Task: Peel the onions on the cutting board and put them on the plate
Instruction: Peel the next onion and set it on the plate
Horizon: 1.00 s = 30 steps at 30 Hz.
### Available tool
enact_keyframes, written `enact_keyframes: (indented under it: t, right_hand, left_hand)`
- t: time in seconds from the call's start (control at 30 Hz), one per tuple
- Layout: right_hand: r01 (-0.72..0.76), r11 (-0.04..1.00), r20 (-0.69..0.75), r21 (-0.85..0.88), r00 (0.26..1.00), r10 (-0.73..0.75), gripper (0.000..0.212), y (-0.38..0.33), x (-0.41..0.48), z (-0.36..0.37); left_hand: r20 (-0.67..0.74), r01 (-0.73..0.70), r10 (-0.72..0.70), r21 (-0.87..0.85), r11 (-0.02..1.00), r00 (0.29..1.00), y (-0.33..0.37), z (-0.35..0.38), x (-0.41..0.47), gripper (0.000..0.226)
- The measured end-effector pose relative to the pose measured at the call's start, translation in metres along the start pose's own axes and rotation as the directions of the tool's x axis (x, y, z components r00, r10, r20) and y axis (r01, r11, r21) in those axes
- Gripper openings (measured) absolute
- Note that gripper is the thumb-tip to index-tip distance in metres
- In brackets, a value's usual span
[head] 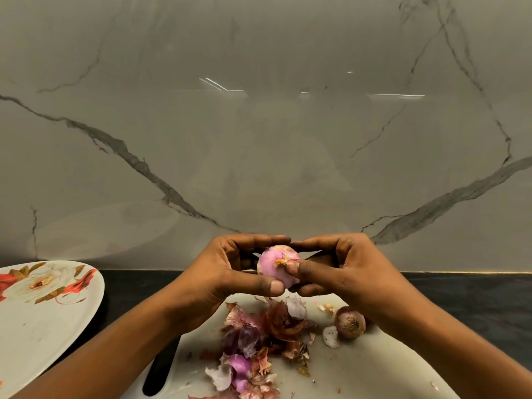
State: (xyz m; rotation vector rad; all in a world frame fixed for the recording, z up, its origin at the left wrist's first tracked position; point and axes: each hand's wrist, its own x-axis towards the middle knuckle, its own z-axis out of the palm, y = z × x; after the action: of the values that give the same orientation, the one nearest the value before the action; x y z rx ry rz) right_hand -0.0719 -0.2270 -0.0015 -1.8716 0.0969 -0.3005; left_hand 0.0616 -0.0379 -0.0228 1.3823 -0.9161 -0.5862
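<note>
Both hands grip peeled onion [277, 267] above cutting board [359, 367]: left hand [230, 275], right hand [339, 272]. Unpeeled onion [349, 322] and skins [253, 347] on board. Floral plate [43, 321] at desk's left edge, nothing on it.

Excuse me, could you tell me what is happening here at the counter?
A person is peeling onions by hand. The left hand and right hand hold a mostly peeled pink onion above the cutting board, and the right thumb picks at a dry scrap of skin at its end. A second onion, skin on, lies on the board beside a heap of peels. The visible part of the plate at the left holds no onions.
</note>
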Motion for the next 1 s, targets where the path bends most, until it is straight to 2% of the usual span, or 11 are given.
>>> enact_keyframes:
  t: [0.13, 0.27, 0.37, 0.57, 0.83, 1.0]
  right_hand:
    - [0.001, 0.999, 0.017, -0.046, 1.000, 0.000, 0.029, -0.004, -0.002, 0.001]
    - [0.090, 0.963, 0.025, -0.255, 0.996, -0.086, 0.024, 0.000, -0.006, 0.006]
    - [0.157, 0.924, 0.034, -0.347, 0.987, -0.155, 0.021, 0.002, -0.008, 0.008]
    - [0.211, 0.847, 0.028, -0.489, 0.974, -0.226, 0.028, 0.007, -0.009, 0.010]
    - [0.213, 0.736, 0.007, -0.642, 0.962, -0.273, 0.024, 0.009, -0.011, 0.016]
    - [0.193, 0.729, 0.002, -0.657, 0.967, -0.255, 0.029, 0.006, -0.013, 0.020]
  left_hand:
    - [0.033, 0.012, -0.013, 0.036, 0.999, 0.999, 0.001, 0.000, -0.001, 0.061]
    - [-0.001, -0.009, 0.009, 0.146, 0.989, 1.000, 0.000, 0.003, -0.002, 0.059]
    - [-0.023, -0.020, 0.024, 0.166, 0.986, 0.999, -0.001, 0.005, -0.002, 0.057]
    - [-0.046, -0.051, 0.062, 0.210, 0.976, 0.997, -0.001, 0.008, -0.003, 0.057]
    - [-0.050, -0.066, 0.079, 0.223, 0.973, 0.996, 0.002, 0.009, -0.004, 0.055]
    - [-0.061, -0.072, 0.085, 0.191, 0.979, 0.995, 0.000, 0.008, -0.004, 0.055]
